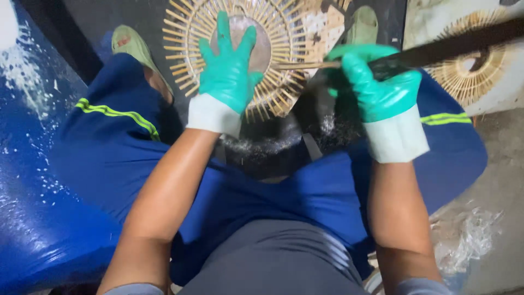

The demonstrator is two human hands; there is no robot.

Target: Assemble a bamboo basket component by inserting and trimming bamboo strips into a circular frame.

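Spread fingers of the left hand (228,68) press flat on a round bamboo frame (188,33) at top centre; the right hand (376,87) is fisted around a long dark blade (453,46) whose tip meets the frame's spokes. A second frame (464,82) lies upper right; two green sandals (131,46)

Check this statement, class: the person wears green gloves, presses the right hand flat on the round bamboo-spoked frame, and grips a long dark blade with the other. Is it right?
Not quite: the hands are swapped. In the head view the left hand lies flat on the round bamboo-spoked frame, while the right hand grips the long dark blade. Both gloves are green, as stated.
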